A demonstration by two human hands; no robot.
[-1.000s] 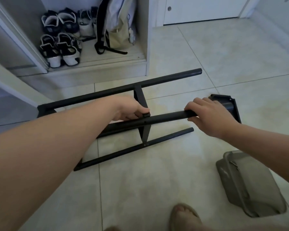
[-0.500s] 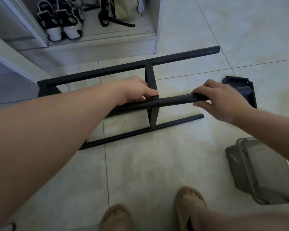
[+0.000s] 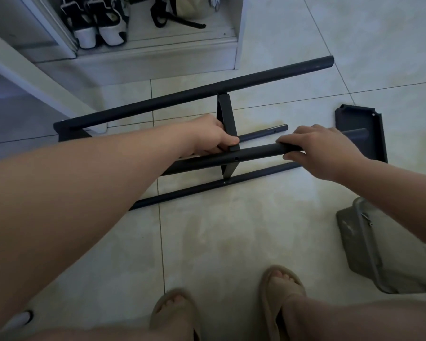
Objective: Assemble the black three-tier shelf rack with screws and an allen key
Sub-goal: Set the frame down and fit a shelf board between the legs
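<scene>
I see a dim, flat picture with a cool blue-grey cast. The brightest area is the pale floor tiles [image 3: 354, 33] at the upper right, and the left side sinks into bluish shade. Shadows are faint and soft-edged, a blurred grey patch on the tiles under the black tube [image 3: 251, 154]. The tube carries a weak sheen along its top. The dark crosspiece [image 3: 225, 114] behind it shows almost no surface detail. The wide lens bends the tile lines near the edges and swells the person's left forearm [image 3: 59, 205], which fills the near corner and looks soft. The middle of the view is reasonably sharp.
</scene>
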